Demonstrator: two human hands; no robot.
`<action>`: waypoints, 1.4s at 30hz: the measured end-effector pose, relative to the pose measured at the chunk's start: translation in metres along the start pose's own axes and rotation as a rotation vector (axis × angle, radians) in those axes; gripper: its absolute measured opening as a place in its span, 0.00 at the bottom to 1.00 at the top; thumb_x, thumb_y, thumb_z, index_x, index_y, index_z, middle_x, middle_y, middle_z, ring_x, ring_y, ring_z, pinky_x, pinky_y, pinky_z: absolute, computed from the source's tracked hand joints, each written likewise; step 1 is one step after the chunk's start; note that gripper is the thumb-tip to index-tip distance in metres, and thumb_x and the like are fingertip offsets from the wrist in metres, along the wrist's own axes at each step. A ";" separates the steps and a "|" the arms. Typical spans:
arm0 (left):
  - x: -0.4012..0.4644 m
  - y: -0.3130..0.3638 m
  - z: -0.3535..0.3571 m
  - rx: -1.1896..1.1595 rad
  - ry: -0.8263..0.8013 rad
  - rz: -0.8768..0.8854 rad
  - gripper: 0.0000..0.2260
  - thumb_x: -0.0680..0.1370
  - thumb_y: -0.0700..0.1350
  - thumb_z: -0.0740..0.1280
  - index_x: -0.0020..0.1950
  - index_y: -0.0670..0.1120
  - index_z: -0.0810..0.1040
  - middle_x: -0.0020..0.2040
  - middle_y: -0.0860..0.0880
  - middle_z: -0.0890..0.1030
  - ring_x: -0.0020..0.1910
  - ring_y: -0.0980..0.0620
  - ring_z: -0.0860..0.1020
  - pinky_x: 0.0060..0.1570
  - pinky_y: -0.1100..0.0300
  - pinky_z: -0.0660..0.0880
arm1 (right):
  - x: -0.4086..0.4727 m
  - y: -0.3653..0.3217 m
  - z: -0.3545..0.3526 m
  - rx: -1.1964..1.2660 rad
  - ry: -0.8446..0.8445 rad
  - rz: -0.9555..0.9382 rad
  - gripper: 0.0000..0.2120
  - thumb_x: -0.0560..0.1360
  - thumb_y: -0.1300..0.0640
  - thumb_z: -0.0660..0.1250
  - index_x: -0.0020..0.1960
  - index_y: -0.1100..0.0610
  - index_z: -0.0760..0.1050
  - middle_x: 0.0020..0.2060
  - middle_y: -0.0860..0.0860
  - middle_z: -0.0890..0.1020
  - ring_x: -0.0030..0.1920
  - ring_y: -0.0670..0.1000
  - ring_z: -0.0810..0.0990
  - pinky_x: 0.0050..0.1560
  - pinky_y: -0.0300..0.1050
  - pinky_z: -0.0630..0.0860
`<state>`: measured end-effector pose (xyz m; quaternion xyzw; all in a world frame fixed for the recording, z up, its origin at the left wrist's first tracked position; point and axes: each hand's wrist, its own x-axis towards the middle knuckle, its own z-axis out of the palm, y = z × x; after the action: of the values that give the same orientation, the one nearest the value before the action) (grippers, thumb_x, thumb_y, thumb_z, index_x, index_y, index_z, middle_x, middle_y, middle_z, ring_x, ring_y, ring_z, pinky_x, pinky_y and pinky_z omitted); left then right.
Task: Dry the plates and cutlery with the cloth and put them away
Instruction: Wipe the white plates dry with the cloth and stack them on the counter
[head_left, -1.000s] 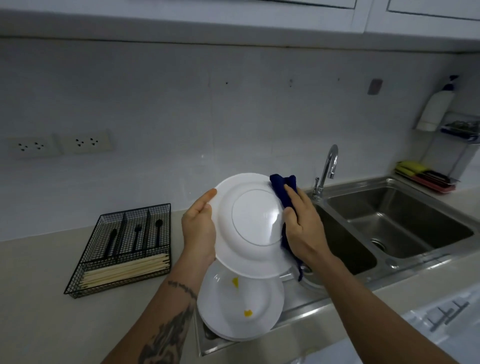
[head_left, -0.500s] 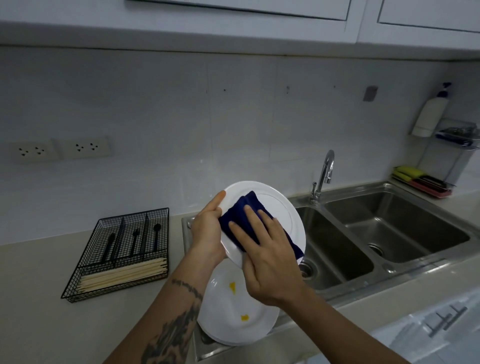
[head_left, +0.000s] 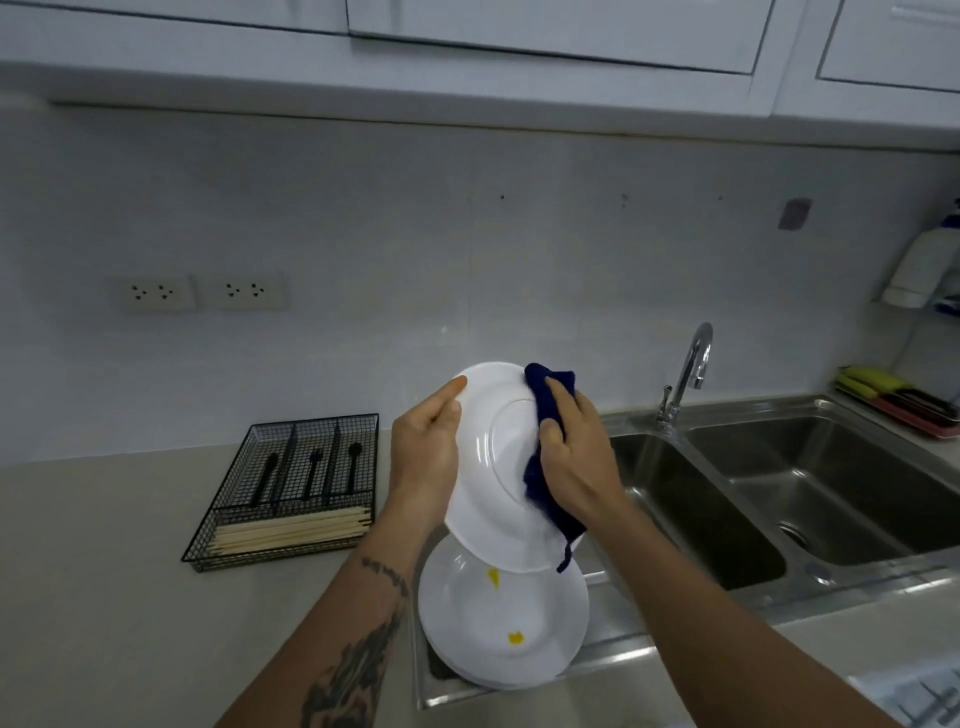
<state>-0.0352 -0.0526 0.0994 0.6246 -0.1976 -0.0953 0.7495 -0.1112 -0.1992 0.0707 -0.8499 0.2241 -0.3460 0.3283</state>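
the left hand (head_left: 423, 452) grips the left rim of a round white ceramic plate (head_left: 498, 467), held up on edge above the counter with its underside and foot ring toward the camera; the forefinger lies straight along the upper rim while the other fingers curl behind the edge. the right hand (head_left: 576, 457) clutches a dark blue cloth (head_left: 545, 415) against the right side of the plate, fingers bent over the fabric and pressing it onto the plate's base. one bunch of the cloth sticks up past the fingertips at the plate's top right, and a tail hangs down below the wrist, past the plate's lower edge.

just under the held plate, a stack of white plates (head_left: 498, 623) sits at the near left end of the stainless steel double sink (head_left: 753, 499); the top one carries two small yellow marks. a chrome tap (head_left: 685, 374) stands at the far edge of the sink. to the left on the beige countertop (head_left: 104, 571) is a black wire mesh cutlery tray (head_left: 291, 488) with three black utensils in its far compartments and pale wooden chopsticks (head_left: 291, 530) lying across the near one. at the far right, yellow-green sponges (head_left: 867, 379) rest in a red tray.
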 end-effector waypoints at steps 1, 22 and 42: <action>0.000 -0.001 -0.002 0.034 -0.020 0.018 0.14 0.83 0.41 0.62 0.64 0.51 0.81 0.58 0.59 0.81 0.61 0.55 0.78 0.66 0.54 0.74 | -0.003 -0.004 0.001 -0.026 0.007 -0.038 0.28 0.73 0.49 0.50 0.74 0.43 0.60 0.69 0.47 0.67 0.65 0.50 0.67 0.66 0.49 0.66; -0.010 -0.013 0.003 0.060 -0.179 0.082 0.14 0.82 0.37 0.62 0.62 0.50 0.81 0.54 0.58 0.82 0.49 0.66 0.81 0.50 0.71 0.76 | -0.008 0.000 -0.020 -0.132 -0.053 -0.201 0.26 0.76 0.51 0.52 0.74 0.44 0.63 0.75 0.49 0.62 0.72 0.50 0.61 0.73 0.51 0.58; -0.010 -0.007 -0.004 0.270 -0.172 0.196 0.16 0.80 0.35 0.65 0.60 0.54 0.81 0.57 0.58 0.82 0.52 0.66 0.80 0.54 0.71 0.74 | 0.021 0.014 -0.025 0.000 -0.229 -0.196 0.25 0.76 0.49 0.52 0.73 0.42 0.63 0.66 0.47 0.68 0.62 0.51 0.69 0.64 0.47 0.66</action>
<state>-0.0421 -0.0464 0.0906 0.6866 -0.3320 -0.0476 0.6450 -0.1175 -0.2313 0.0838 -0.9016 0.1015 -0.2771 0.3163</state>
